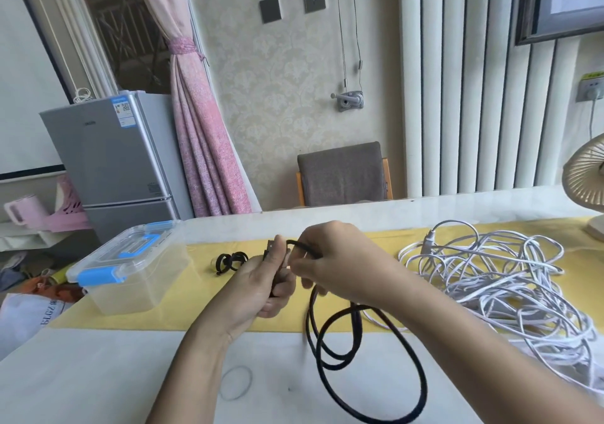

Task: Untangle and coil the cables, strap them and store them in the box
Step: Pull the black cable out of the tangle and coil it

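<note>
A black cable [330, 345] hangs in loose loops over the table's near half. My left hand [261, 284] grips its plug end upright, thumb on top. Just to the right, my right hand [340, 261] pinches the same cable where it bends out from the plug. A big tangle of white cable [496, 279] lies on the yellow cloth to the right. Black straps [228, 261] sit curled on the cloth left of my hands. The clear box [130, 289] with a blue-latched lid stands shut at the left.
A thin rubber band [236, 382] lies on the white table near my left forearm. A beige fan [586, 191] stands at the right edge. A grey chair [341, 175] is behind the table, and a small fridge [111, 158] at the back left.
</note>
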A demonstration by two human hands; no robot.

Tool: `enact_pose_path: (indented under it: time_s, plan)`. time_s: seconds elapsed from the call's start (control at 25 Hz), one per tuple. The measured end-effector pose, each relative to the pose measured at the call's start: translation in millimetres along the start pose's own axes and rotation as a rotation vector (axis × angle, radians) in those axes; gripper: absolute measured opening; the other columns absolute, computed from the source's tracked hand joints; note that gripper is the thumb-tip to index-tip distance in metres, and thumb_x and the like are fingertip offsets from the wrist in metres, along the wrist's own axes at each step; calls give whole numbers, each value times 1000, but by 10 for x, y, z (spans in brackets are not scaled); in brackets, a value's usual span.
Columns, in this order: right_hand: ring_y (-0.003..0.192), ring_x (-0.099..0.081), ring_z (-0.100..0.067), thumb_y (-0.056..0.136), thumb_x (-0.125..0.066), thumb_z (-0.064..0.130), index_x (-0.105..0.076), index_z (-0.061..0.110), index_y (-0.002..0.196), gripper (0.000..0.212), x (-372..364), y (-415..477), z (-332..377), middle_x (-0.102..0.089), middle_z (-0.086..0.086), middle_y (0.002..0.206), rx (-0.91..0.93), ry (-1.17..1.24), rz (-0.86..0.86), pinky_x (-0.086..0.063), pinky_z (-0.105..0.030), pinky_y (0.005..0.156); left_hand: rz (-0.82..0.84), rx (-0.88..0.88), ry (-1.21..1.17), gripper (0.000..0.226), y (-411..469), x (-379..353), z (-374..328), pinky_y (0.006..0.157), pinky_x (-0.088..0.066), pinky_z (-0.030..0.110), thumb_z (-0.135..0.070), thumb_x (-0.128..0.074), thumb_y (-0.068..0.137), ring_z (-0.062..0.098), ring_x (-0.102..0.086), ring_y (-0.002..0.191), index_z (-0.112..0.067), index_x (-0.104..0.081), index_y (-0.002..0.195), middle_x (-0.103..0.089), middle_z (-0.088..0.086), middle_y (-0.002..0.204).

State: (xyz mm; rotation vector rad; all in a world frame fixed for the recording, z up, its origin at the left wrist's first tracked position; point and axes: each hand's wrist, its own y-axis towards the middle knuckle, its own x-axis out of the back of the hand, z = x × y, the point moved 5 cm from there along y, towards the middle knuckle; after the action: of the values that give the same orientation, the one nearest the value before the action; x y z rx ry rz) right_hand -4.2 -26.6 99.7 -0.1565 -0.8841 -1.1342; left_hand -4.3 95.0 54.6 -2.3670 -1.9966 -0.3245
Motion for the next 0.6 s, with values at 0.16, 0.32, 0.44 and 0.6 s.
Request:
enact_pose_path:
  time_s: [0.16,0.32,0.44,0.6]
  plan:
    - [72,-61,-23,84,-61,23,-60,8,73,18,-135,-76,141,-69,-7,76,201,-225,83,-50,-37,69,-209,-21,66,69,58,27,18,46,-29,21,-66,-24,85,12,-40,40,-23,-66,52,-50,0,45]
    - [74,-61,-12,87,-61,32,-67,23,95,14,-212,-179,207,-69,2,84,212,-172,314,-47,-22,67,-453,-83,-419,34,191,378,129,35,-23,15,-37,-50,92,6,-30,35,-9,-66,102,-38,-7,48]
    - [68,-62,-12,92,-54,24,-68,19,92,16,-76,-106,163,-71,2,78,170,-215,175,-51,-27,65,-568,-139,-749,23,173,773,165,27,-16,13,-16,-34,94,3,-24,29,-12,-55,87,-32,-11,43]
    - [41,-50,-5,93,-53,23,-71,20,86,19,450,-59,117,-62,6,55,109,-71,-67,-41,-17,47,-927,-189,-970,19,-27,1315,491,34,-19,14,-9,-33,88,4,-28,34,-19,-40,73,-35,-11,54]
